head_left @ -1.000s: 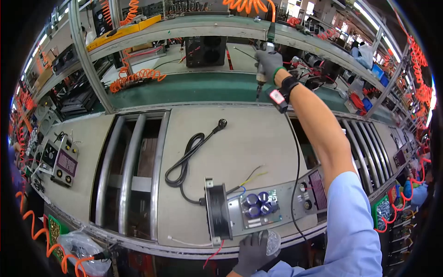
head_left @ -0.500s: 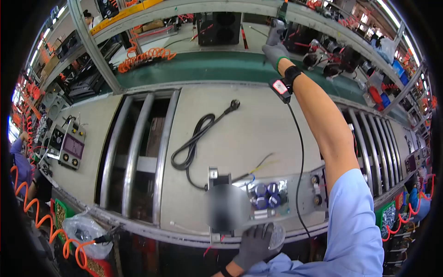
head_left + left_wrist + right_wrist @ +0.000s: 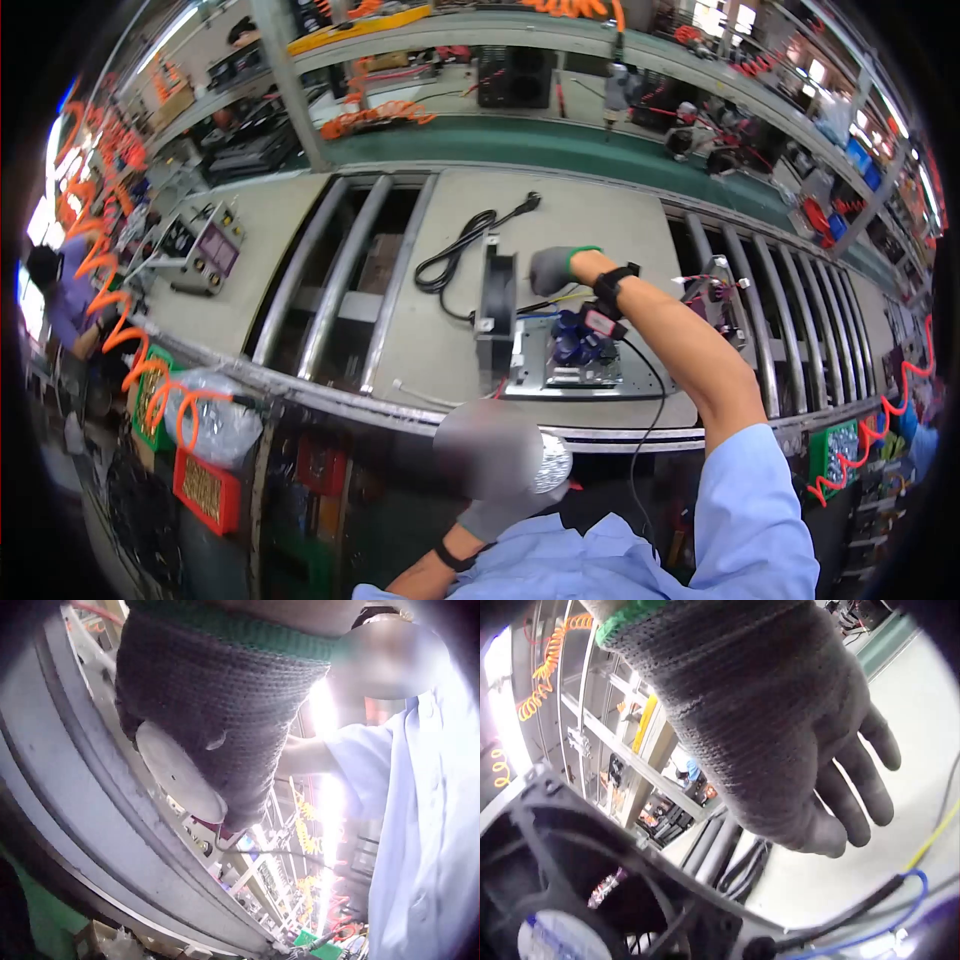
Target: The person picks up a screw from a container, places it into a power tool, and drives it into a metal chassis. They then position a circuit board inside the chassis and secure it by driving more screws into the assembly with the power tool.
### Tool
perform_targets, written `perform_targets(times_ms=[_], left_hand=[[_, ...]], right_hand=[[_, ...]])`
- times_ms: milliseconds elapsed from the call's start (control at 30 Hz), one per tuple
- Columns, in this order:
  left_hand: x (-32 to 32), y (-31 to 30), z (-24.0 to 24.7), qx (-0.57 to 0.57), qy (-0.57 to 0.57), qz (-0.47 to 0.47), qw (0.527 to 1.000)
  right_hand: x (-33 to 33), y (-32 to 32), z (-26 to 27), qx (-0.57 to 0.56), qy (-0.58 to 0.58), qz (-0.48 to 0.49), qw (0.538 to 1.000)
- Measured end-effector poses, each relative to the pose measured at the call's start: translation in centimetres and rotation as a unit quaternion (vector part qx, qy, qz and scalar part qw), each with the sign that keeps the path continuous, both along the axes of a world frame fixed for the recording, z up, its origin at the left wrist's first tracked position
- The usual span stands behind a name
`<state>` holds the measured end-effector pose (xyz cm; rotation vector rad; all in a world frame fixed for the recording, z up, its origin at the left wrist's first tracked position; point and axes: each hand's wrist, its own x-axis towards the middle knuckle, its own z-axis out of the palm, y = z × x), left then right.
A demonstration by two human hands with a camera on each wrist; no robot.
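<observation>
My gloved left hand (image 3: 500, 510) holds a round dish (image 3: 553, 463) of small silvery pieces in front of the bench edge. A blurred patch covers part of that hand, while the left wrist view shows the dish's pale underside (image 3: 180, 772) against the glove. My gloved right hand (image 3: 550, 270) hovers just right of a black fan (image 3: 497, 295), its fingers loosely bent and holding nothing. Beside the fan lies a metal base plate (image 3: 640, 385) bearing a circuit board with purple-topped capacitors (image 3: 570, 340). Yellow and blue wires (image 3: 922, 862) run below the right fingers.
A coiled black power cord (image 3: 460, 245) lies behind the fan. Metal rollers (image 3: 345, 270) flank the bench top. An electric screwdriver (image 3: 615, 90) hangs from an orange coiled hose. Another person (image 3: 75, 290) is at far left, near a red bin (image 3: 205, 490) of screws.
My right hand has let go of the hanging screwdriver and come down and toward me, beside the fan. The left hand still holds the dish; the head view has shifted.
</observation>
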<state>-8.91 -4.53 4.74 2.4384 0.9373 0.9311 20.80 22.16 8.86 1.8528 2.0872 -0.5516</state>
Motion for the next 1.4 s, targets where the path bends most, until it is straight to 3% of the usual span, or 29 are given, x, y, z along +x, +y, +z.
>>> perform_targets(times_ms=[67,133,200,267,300,367,433,500,533,600,633,667,700,800,867,967,1000,1067,1133,1167,1200,1233,1267,1300,1367,1400], left_hand=[[-4.5,-0.6,1.0,0.006,0.032,0.061,0.998],[-9.4,-1.7,1.6,0.007,0.058,0.167,0.984],[-15.1,-2.9,1.2,0.024,0.084,0.277,0.957],[-20.7,-4.2,1.4,0.04,0.12,0.398,0.909],[-23.6,-5.1,1.6,0.04,0.14,0.453,0.88],[-28.8,-6.6,2.4,0.083,0.183,0.535,0.82],[-32.8,-7.6,4.2,0.024,0.17,0.633,0.754],[-38.0,-8.3,3.4,0.094,0.199,0.662,0.716],[-39.2,-7.8,4.5,0.045,0.15,0.668,0.728],[-43.2,-7.7,3.2,0.069,0.176,0.716,0.673],[-48.6,-8.0,0.0,0.131,0.247,0.723,0.632],[-50.1,-7.4,-0.3,0.058,0.219,0.74,0.634],[-51.4,-6.4,-1.2,0.034,0.292,0.78,0.553],[-53.9,-4.6,-1.9,-0.094,0.262,0.775,0.567],[-54.4,-3.8,-1.9,-0.191,0.21,0.763,0.58],[-54.6,-3.7,-3.8,-0.038,0.316,0.816,0.483],[-53.4,-3.6,-3.2,0.018,0.324,0.806,0.496],[-49.2,-3.9,-1.0,0.125,0.336,0.78,0.514],[-42.9,-2.2,-0.5,0.125,0.135,0.69,0.7],[-38.3,-1.0,-0.7,0.1,-0.029,0.618,0.779],[-31.3,-0.8,1.5,0.035,-0.101,0.515,0.851],[-26.1,-0.4,2.4,-0.047,-0.096,0.449,0.887],[-19.2,-0.4,4.5,-0.051,-0.085,0.367,0.925],[-14.6,0.0,3.0,-0.229,-0.237,0.258,0.908],[-7.1,1.0,0.9,-0.292,-0.159,0.093,0.939],[-3.0,1.3,3.0,-0.428,-0.123,0.077,0.892]], right_hand=[[3.1,0.6,-4.0,-0.015,-0.036,0.045,0.998],[6.6,-3.4,-4.3,0.135,0.111,0.017,0.984],[8.6,-0.1,-8.2,0.105,0.009,0.059,0.993],[7.0,-0.7,-5.3,0.093,-0.059,0.057,0.992],[6.6,-1.4,-4.1,0.106,0.018,0.033,0.994],[5.3,-2.5,-1.1,0.104,0.046,0.065,0.991],[4.7,-1.2,-2.1,0.14,-0.021,0.088,0.986],[5.6,-1.3,-2.1,0.148,-0.109,0.065,0.981],[3.9,-3.1,0.5,0.131,-0.092,0.012,0.987],[2.5,-4.7,3.2,0.154,-0.084,0.049,0.983],[1.3,-5.2,5.0,0.111,-0.101,0.033,0.988],[-0.4,-6.1,7.2,0.054,-0.104,-0.016,0.993],[-0.8,-6.2,7.9,0.044,-0.08,-0.017,0.996],[-1.6,-7.3,9.5,-0.012,0.034,-0.127,0.991],[-1.9,-8.3,10.2,-0.033,0.097,-0.135,0.986],[-1.8,-10.2,9.7,-0.064,0.197,-0.168,0.964],[-1.6,-10.2,8.6,-0.049,0.165,-0.119,0.978],[-2.3,-12.6,8.6,-0.027,0.23,-0.138,0.963],[-2.2,-14.3,7.3,-0.029,0.305,-0.166,0.937],[-2.3,-15.2,7.1,-0.019,0.315,-0.183,0.931],[-2.5,-16.1,7.0,-0.008,0.326,-0.199,0.924],[-3.1,-17.0,7.0,0.017,0.303,-0.223,0.926],[-3.1,-17.2,6.0,0.074,0.236,-0.17,0.954],[-3.4,-17.5,6.0,0.076,0.236,-0.175,0.953],[-3.7,-18.0,5.0,0.089,0.26,-0.17,0.946],[-3.4,-17.6,3.2,0.101,0.283,-0.159,0.941]])
